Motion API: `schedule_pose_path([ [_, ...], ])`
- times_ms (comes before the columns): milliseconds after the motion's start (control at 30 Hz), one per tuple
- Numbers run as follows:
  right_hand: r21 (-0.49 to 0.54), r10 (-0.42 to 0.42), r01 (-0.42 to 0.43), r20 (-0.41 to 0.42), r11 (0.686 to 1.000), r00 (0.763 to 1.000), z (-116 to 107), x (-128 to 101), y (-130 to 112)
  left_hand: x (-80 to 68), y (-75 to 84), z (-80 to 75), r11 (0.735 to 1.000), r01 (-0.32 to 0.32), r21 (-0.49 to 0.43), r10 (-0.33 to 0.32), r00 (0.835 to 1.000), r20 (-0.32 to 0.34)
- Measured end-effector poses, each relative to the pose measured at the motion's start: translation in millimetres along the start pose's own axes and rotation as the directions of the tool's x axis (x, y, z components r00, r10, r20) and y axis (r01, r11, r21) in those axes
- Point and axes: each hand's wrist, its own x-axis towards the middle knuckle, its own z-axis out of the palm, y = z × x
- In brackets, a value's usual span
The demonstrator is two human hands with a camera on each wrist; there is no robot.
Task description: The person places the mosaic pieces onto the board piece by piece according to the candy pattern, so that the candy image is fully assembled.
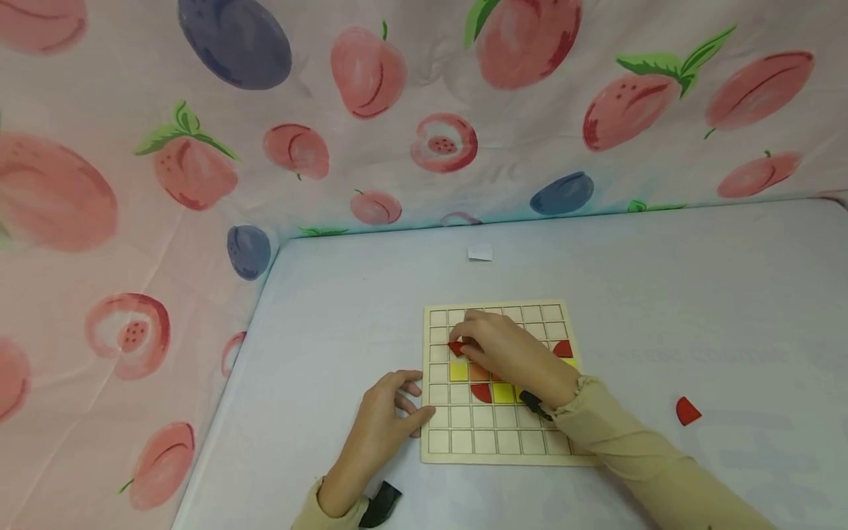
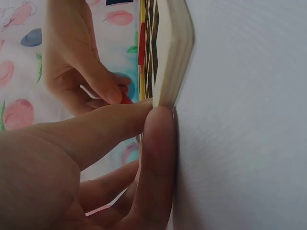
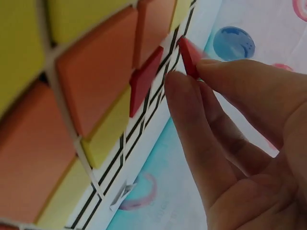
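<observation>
the pale table (image 1: 662, 294), backed by a fruit-print cloth (image 1: 199, 147), carried the wooden grid board (image 1: 490, 450), and everything else is placed from that board. the right hand (image 1: 510, 352) lay over the board's upper left part, reaching in from the board's lower right corner, so it was by far the nearer hand to the piece in play; the left hand (image 1: 384, 419) rested at the board's left edge, thumb and one finger pressed against the rim in the left wrist view (image 2: 158, 139), fingers fairly straight and holding nothing. the red tile (image 3: 189, 55) sat pinched between the right hand's thumb and fingertips (image 3: 182, 91), just above the board's surface near its left columns, in the second row down from the far edge (image 1: 456, 347). it was tilted, one edge dipping toward the grid lines, not yet lying flat in a cell; whether it touched the board cannot be told. the tile looked small, flat and thick-edged, deep red, with one curved side as far as the head view showed. just below it on the board lay a yellow square (image 1: 458, 370), orange and red pieces beside that. off the board's right side, well apart, a spare red quarter-round piece (image 1: 687, 411) lay on the table, and beyond the far edge a small white slip (image 1: 480, 252).
</observation>
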Motion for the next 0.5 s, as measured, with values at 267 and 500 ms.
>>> schedule_pose_path([
  [267, 0.012, -0.007, 0.007, 0.03, 1.0, 1.0, 8.9, 1.6, -0.2, 0.3, -0.2, -0.4, 1.0, 0.001, 0.003, -0.001, 1.0, 0.0],
  [500, -0.014, -0.006, 0.006, 0.038, 1.0, 0.999, 9.3, 2.1, -3.6, 0.4, -1.1, -0.4, 1.0, -0.001, 0.001, 0.001, 1.0, 0.003],
])
